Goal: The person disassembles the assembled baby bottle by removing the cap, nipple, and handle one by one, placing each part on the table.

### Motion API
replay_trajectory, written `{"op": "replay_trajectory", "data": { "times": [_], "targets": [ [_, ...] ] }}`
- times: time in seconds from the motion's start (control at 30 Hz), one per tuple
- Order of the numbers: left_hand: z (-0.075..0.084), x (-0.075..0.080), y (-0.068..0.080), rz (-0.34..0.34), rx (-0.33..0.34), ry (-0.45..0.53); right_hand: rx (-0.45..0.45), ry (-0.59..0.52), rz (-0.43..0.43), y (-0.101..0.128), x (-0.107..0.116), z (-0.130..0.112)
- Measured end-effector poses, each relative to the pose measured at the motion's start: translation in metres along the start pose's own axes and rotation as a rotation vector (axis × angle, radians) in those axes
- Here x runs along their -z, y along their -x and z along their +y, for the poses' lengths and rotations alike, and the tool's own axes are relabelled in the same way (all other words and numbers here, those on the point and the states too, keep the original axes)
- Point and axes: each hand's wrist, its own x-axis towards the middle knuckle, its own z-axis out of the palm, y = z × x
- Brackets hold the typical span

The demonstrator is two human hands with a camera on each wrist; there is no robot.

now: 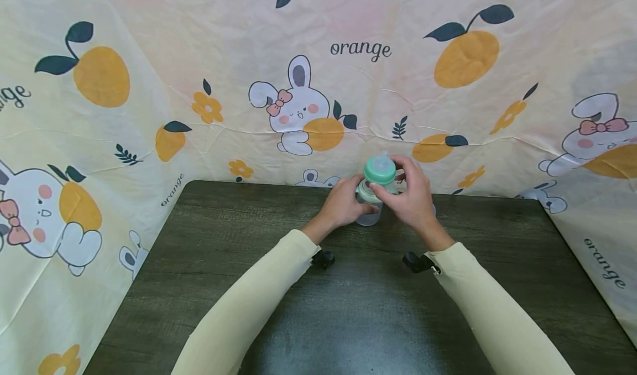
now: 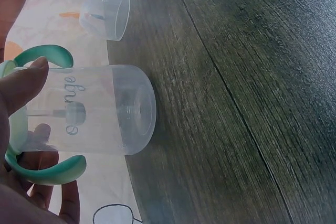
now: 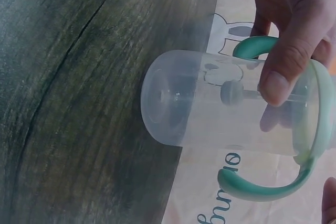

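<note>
**Both hands on the bottle's top**

The dark table (image 1: 209,264) carries a clear baby bottle (image 1: 369,212) upright near its far edge. The left hand (image 1: 343,203) curls round the body by the green handles (image 2: 50,56); the right hand (image 1: 413,195) pinches the green collar (image 1: 380,170). It looks like a twisting step — next calls for a steady body. A clear cap (image 2: 107,15) lies nearby.

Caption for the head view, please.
Both hands, left and right, grip a clear baby bottle with green collar on a dark table.
</note>
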Motion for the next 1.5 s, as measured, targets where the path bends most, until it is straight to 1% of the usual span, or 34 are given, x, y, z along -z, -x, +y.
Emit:
{"op": "replay_trajectory", "data": {
  "times": [0.17,0.2,0.3,0.33,0.4,0.47,0.5,0.57,0.63,0.7,0.73,0.8,0.87,0.9,1.0,1.1,1.17,1.23,1.37,1.43,1.5],
  "targets": [
    [-0.006,-0.002,-0.005,-0.014,0.001,0.001,0.014,0.012,0.005,-0.003,0.001,-0.002],
    [-0.012,-0.006,-0.008,-0.006,-0.005,-0.006,0.015,0.015,0.006,-0.004,0.002,-0.002],
    [-0.017,-0.008,-0.01,-0.009,-0.008,-0.006,0.013,0.02,0.006,-0.005,0.003,-0.003],
    [-0.023,-0.012,-0.012,0.001,-0.02,-0.01,0.013,0.02,0.007,-0.005,0.003,-0.004],
    [-0.028,-0.015,-0.015,-0.002,-0.024,-0.01,0.013,0.019,0.009,-0.006,0.003,-0.004],
    [-0.017,-0.01,-0.011,-0.009,-0.013,-0.025,0.014,0.015,0.011,-0.006,0.004,-0.005],
    [-0.025,-0.015,-0.014,0.0,-0.023,-0.026,0.014,0.013,0.013,-0.006,0.004,-0.005],
    [-0.027,-0.017,-0.017,-0.01,-0.017,-0.022,0.017,0.009,0.014,-0.007,0.005,-0.005],
    [-0.035,-0.023,-0.02,0.017,-0.031,-0.027,0.017,0.008,0.014,-0.008,0.005,-0.005],
    [-0.045,-0.027,-0.024,0.021,-0.048,-0.006,0.021,0.009,0.015,-0.009,0.006,-0.006],
    [-0.039,-0.023,-0.02,0.012,-0.044,-0.004,0.025,0.01,0.016,-0.009,0.006,-0.006],
    [-0.032,-0.019,-0.017,0.011,-0.038,-0.005,0.034,0.013,0.022,-0.01,0.007,-0.007],
    [-0.021,-0.011,-0.012,-0.016,-0.02,-0.002,0.041,0.012,0.026,-0.012,0.008,-0.008],
    [-0.024,-0.015,-0.013,-0.012,-0.027,-0.002,0.044,0.012,0.028,-0.012,0.008,-0.008],
    [-0.028,-0.017,-0.015,-0.013,-0.019,-0.012,0.047,0.008,0.032,-0.014,0.01,-0.01],
    [-0.041,-0.026,-0.022,0.011,-0.035,-0.024,0.055,0.01,0.037,-0.016,0.011,-0.01],
    [-0.035,-0.022,-0.021,0.005,-0.022,-0.029,0.066,0.012,0.042,-0.016,0.012,-0.01],
    [-0.044,-0.028,-0.025,0.022,-0.042,-0.028,0.075,0.011,0.046,-0.017,0.013,-0.01],
    [-0.056,-0.038,-0.031,0.037,-0.05,-0.003,0.081,0.004,0.053,-0.019,0.016,-0.01],
    [-0.06,-0.041,-0.033,0.041,-0.045,0.007,0.077,0.0,0.058,-0.019,0.017,-0.011],
    [-0.059,-0.041,-0.032,0.036,-0.031,0.015,0.076,-0.002,0.059,-0.02,0.018,-0.011]
  ]
}}
